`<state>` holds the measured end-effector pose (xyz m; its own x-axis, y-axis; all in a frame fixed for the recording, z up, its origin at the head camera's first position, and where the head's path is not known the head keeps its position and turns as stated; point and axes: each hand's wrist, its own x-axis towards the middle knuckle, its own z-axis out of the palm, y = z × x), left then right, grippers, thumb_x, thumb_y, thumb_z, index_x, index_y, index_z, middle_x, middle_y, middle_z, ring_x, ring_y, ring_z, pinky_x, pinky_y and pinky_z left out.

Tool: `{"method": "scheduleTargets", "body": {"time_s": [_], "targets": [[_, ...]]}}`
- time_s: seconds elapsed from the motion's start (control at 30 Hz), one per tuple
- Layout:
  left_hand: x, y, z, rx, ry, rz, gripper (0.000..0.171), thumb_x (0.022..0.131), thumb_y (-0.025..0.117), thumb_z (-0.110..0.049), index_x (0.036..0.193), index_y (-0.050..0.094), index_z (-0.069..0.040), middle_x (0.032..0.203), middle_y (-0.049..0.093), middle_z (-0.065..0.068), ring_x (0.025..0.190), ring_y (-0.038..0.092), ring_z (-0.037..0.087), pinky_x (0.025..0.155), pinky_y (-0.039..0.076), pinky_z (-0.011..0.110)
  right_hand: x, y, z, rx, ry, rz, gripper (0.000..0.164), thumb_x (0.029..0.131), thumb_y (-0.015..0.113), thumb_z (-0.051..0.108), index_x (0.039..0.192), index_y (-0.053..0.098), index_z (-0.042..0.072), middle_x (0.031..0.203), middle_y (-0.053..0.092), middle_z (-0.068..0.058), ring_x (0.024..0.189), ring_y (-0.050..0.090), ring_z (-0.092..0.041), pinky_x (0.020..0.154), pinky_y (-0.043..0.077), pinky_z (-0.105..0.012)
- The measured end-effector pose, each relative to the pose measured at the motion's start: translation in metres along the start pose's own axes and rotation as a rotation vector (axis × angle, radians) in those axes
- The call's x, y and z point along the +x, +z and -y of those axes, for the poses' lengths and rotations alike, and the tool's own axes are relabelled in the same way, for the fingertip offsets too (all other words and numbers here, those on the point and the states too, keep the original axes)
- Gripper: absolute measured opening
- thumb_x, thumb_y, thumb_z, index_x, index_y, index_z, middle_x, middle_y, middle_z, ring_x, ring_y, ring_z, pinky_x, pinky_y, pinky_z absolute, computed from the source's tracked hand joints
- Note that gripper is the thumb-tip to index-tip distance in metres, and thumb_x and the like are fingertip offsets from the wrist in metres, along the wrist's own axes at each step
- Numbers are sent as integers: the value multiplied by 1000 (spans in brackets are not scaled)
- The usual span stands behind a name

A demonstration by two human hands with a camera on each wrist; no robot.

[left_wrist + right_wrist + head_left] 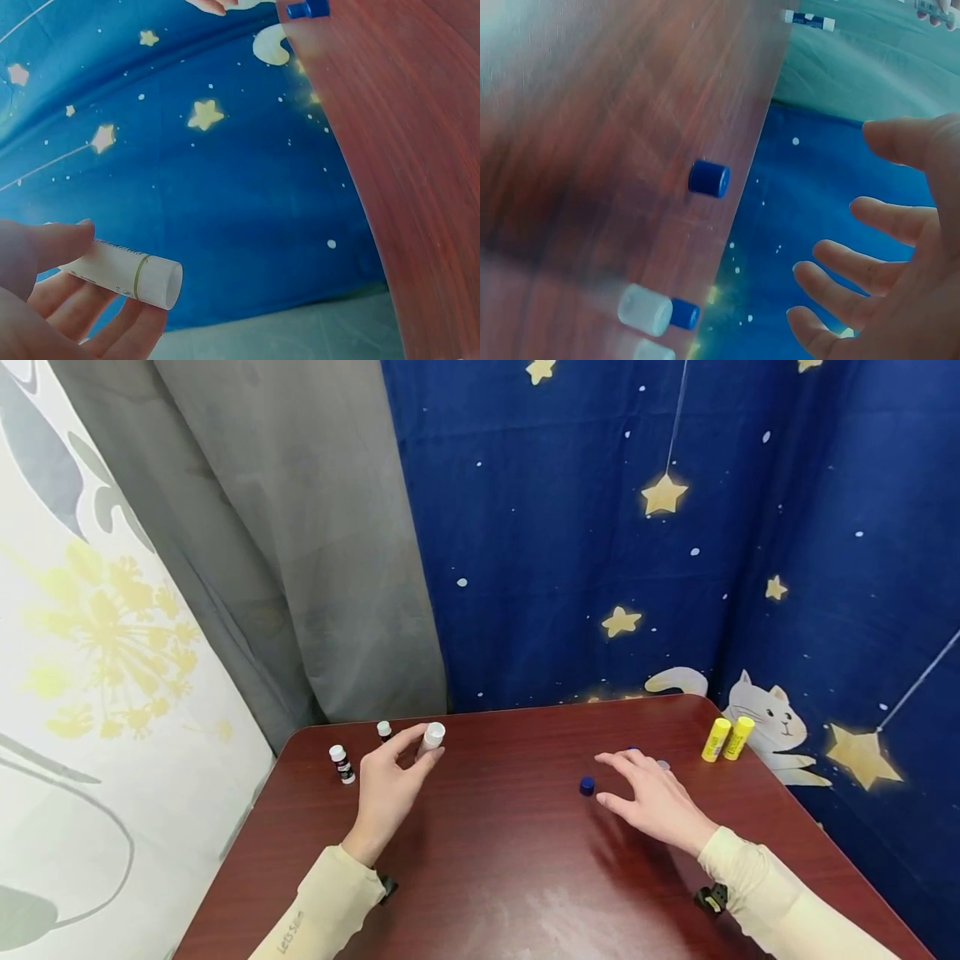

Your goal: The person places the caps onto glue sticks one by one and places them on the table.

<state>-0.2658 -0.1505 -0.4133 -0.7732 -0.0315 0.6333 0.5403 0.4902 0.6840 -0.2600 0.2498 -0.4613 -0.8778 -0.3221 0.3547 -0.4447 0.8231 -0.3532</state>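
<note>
My left hand (390, 789) pinches a white glue stick (112, 266) between thumb and fingers, held above the table's far left part. A thin green line rings the tube near its pale round end. My right hand (651, 797) hovers over the right side of the table, fingers spread and holding nothing. Just left of its fingertips stands a dark blue cap (587, 786). In the right wrist view, a second blue cap (684, 313) lies beyond a whitish cap (645, 309), with another whitish cap (654, 350) at the lower edge. The right hand partly hides these in the head view.
Two small sticks with white caps and dark labels, one nearer (342, 764) and one behind the left hand (385, 731), stand at the back left. Two yellow glue sticks (716, 740) stand at the back right. Curtains (555, 568) hang behind the reddish-brown table (510, 843).
</note>
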Motion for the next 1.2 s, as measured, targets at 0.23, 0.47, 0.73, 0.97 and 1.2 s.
{"method": "scheduleTargets", "body": {"time_s": [0.23, 0.47, 0.73, 0.97, 1.2], "targets": [[-1, 1, -14, -10, 55, -11, 37, 85, 84, -23, 120, 74, -23, 109, 74, -7, 97, 70, 10, 86, 53, 33, 24, -25, -13, -48, 28, 41, 53, 92, 73, 36, 140, 59, 20, 132, 59, -9, 116, 56, -32, 89, 44, -65], [-4, 2, -22, -36, 82, 8, 41, 85, 84, -22, 124, 72, -23, 115, 71, -9, 100, 68, 8, 85, 57, 39, 49, -40, -41, -109, 54, 88, 52, 93, 72, 27, 140, 58, 13, 131, 58, -16, 113, 58, -35, 90, 50, -59], [-11, 6, -23, -1, 91, -1, 39, 84, 84, -21, 122, 74, -23, 111, 72, -10, 93, 69, 18, 79, 56, 32, 60, -30, -74, -157, 142, 193, 53, 90, 74, 26, 138, 59, 11, 123, 61, -17, 90, 62, -25, 79, 56, -52], [-16, 9, -24, 3, 81, -3, 40, 84, 85, -24, 122, 72, -29, 108, 73, -12, 88, 68, 13, 73, 54, 28, 62, -16, -95, -209, 183, 253, 48, 87, 76, 24, 131, 64, 7, 116, 65, -17, 92, 62, -29, 83, 53, -57], [-23, 10, -25, 7, 67, 16, 36, 84, 85, -28, 117, 72, -30, 105, 72, -16, 90, 68, 4, 75, 55, 33, 55, -3, -120, -260, 207, 290, 29, 81, 79, 20, 106, 72, 8, 98, 70, -9, 83, 62, -28, 71, 54, -54]]}}
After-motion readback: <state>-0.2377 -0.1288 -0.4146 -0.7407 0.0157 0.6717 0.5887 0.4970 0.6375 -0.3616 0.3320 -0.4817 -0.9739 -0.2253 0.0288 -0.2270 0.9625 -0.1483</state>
